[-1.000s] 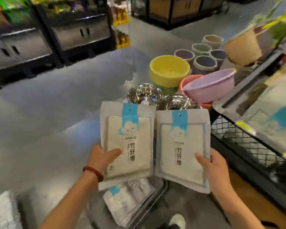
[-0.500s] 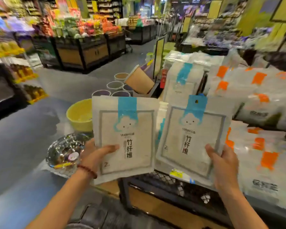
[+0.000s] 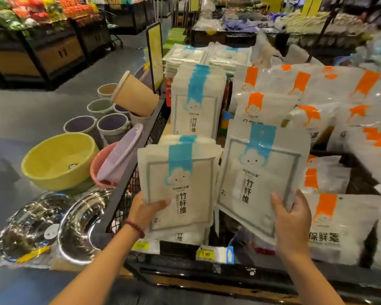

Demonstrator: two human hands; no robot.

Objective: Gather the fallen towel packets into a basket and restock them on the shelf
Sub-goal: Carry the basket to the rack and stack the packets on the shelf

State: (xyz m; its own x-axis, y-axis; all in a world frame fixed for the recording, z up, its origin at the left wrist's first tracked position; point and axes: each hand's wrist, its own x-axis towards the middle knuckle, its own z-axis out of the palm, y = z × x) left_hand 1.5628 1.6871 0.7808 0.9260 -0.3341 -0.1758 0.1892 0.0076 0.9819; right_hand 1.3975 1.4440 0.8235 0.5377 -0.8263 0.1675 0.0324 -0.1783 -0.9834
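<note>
Standing at the shelf [image 3: 180, 269], we had left grip [image 3: 149, 209] clamped on left towel packet [image 3: 180, 172], lower centre; right grip [image 3: 291, 219] clamped on tilted right towel packet [image 3: 257, 172].

A single wide-angle camera sits at the person's head and looks forward and down along both forearms. It is close to the wire shelf [image 3: 122, 208], whose front rail crosses the near bottom of the frame. The left hand [image 3: 145, 210] and right hand [image 3: 293, 219] rise from the bottom edge, nearest the lens, gripping the left towel packet [image 3: 180, 194] and right towel packet [image 3: 257, 179] mid-frame. The left side takes in the floor, with a yellow basin [image 3: 57, 161] and steel bowls [image 3: 79, 225]. Far display stands [image 3: 42, 47] fill the blurred top edge.
</note>
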